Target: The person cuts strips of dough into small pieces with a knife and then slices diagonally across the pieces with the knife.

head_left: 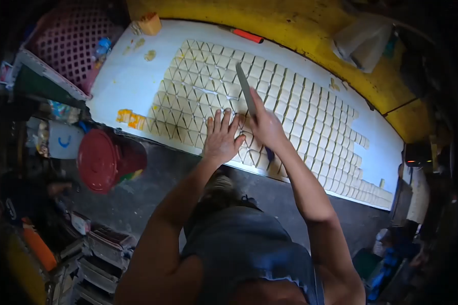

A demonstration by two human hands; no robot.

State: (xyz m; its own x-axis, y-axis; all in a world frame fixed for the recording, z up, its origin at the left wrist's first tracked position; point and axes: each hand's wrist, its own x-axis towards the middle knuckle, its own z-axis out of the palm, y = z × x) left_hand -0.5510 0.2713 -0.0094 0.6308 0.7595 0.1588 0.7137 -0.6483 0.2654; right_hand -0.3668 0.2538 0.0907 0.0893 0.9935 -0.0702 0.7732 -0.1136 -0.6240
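Note:
Rows of pale dough pieces [300, 112] cover most of a white-topped table [122, 91]. On the left part of the sheet they are cut into triangles; toward the right they are squarer blocks. My right hand [267, 129] grips a long knife [243, 81], its grey blade pointing away from me over the dough and the dark handle end showing below my palm. Beside it, my left hand [221, 141] lies on the near rows with the fingers spread, holding nothing. Contact between the blade and the dough cannot be made out.
An orange block [149, 24] and a red-handled tool [248, 35] lie along the far edge. Orange-yellow pieces [131, 119] sit at the near left corner. A red lidded bucket [99, 160] stands on the floor, and a pink basket [76, 40] is at the left.

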